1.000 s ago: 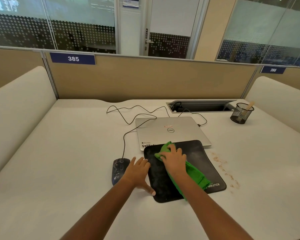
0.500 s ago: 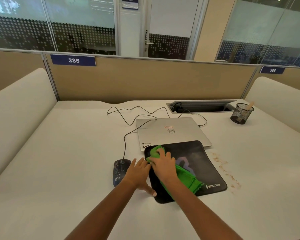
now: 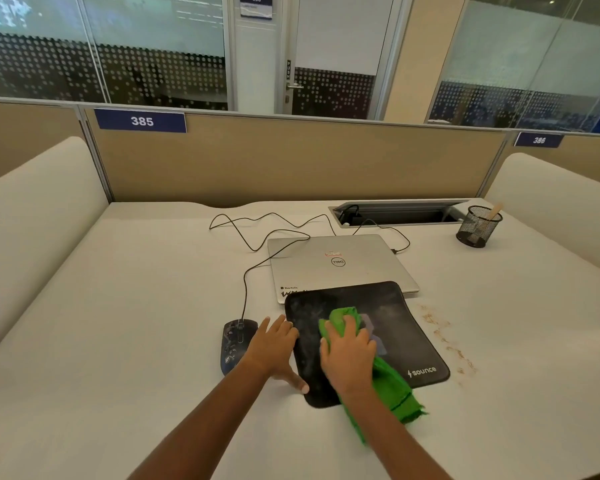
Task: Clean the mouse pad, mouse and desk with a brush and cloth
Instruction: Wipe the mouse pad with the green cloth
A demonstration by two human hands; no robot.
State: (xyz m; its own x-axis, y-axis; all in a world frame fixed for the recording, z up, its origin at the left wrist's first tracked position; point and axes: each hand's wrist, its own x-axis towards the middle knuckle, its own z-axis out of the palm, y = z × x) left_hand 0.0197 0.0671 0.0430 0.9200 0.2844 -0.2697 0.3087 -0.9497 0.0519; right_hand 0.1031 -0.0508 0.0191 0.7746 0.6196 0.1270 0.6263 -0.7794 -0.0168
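Note:
A black mouse pad [image 3: 406,320] with a "sounce" logo lies on the white desk [image 3: 136,323], its far edge overlapping a laptop. My right hand [image 3: 349,358] presses a green cloth [image 3: 392,393] flat on the pad's middle, and the cloth trails off the pad's near edge. My left hand [image 3: 274,348] rests spread on the desk, its fingertips on the pad's left edge. A dark patterned wired mouse [image 3: 234,337] sits just left of that hand. A wooden brush handle [image 3: 495,212] sticks out of a mesh cup.
A shut silver laptop [image 3: 336,263] lies behind the pad, with cables running to a cable tray [image 3: 395,213]. The black mesh cup [image 3: 477,226] stands at the back right. Brown crumbs [image 3: 445,341] are scattered right of the pad. Beige partitions surround the desk.
My right hand has slid the green cloth from the pad's far left corner back toward me and to the right, onto the pad's middle. My left hand has stayed at the pad's left edge.

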